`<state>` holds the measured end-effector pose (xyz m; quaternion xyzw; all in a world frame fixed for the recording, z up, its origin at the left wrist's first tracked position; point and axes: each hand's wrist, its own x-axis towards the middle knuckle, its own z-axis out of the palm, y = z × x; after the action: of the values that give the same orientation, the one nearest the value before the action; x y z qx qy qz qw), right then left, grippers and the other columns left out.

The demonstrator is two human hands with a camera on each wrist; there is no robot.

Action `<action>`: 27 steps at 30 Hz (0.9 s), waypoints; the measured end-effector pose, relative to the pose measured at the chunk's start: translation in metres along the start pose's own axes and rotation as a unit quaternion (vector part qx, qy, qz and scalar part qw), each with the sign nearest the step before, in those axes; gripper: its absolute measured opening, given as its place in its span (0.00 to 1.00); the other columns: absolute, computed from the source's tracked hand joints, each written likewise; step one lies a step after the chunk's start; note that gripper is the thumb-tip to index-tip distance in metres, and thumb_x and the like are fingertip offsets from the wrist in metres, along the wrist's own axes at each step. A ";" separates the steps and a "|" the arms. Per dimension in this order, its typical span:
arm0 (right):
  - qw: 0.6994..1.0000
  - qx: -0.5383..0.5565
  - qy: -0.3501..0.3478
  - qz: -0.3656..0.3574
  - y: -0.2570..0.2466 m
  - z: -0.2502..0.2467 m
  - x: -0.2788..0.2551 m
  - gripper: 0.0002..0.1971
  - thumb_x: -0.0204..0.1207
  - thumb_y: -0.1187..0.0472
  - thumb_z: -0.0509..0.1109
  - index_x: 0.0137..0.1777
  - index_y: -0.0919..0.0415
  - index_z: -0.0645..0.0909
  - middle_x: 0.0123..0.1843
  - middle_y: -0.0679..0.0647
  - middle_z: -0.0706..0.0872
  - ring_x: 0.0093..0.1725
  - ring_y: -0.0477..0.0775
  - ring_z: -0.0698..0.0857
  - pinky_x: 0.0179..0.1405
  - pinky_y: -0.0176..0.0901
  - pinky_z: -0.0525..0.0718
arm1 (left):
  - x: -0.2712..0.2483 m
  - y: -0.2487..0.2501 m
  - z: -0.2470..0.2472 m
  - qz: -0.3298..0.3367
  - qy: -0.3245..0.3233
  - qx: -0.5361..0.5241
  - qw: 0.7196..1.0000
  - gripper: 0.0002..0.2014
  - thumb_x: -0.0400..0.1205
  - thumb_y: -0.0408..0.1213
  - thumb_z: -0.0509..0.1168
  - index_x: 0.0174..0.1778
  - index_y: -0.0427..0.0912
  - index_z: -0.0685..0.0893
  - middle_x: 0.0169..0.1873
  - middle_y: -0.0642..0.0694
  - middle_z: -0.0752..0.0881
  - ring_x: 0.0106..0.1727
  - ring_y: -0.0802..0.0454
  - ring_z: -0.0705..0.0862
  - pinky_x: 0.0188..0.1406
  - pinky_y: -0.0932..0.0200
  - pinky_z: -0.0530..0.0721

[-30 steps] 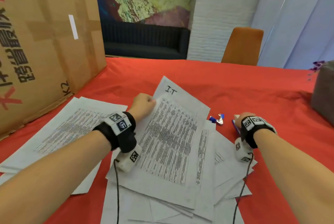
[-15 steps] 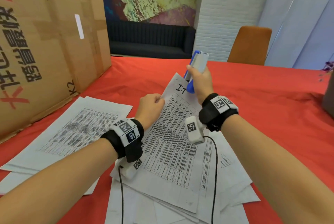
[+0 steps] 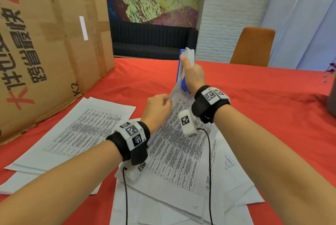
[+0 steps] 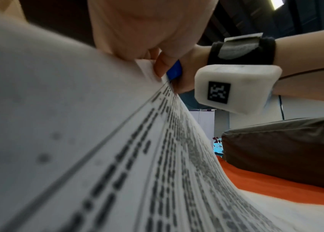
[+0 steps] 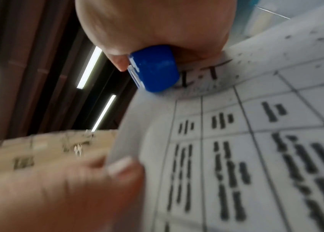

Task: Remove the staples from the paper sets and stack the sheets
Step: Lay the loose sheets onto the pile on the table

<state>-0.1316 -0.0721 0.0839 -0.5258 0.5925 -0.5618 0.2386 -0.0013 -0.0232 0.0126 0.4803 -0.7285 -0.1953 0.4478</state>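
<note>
Now, line by line:
Left hand: my left hand (image 3: 157,107) pinches the edge of the top paper set (image 3: 174,144), centre of the frame.
Right hand: my right hand (image 3: 193,76) is wrapped round the blue and white staple remover (image 3: 183,72), standing upright at the set's lifted far corner.
Staple: hidden under the tool.
Risk: if I pull too hard, the corner could tear.
Stack: loose sheets (image 3: 72,132) lie at left, near the cardboard box (image 3: 45,43).

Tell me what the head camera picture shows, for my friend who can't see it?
The right hand holds a blue and white staple tool upright at a paper set's lifted corner, while the left hand pinches its edge.
</note>
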 end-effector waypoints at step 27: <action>0.739 -0.554 -0.363 0.117 0.110 -0.072 -0.004 0.37 0.74 0.37 0.69 0.77 0.59 0.71 0.77 0.54 0.73 0.71 0.56 0.75 0.69 0.51 0.73 | 0.004 -0.054 -0.023 -0.205 -0.288 0.029 0.935 0.18 0.80 0.40 0.68 0.65 0.39 0.80 0.59 0.42 0.83 0.59 0.47 0.83 0.57 0.55 0.82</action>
<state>-0.2318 -0.0588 0.0005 -0.6557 0.7245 0.1323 0.1661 0.0462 -0.0482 -0.0118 0.5554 -0.7172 -0.3914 0.1545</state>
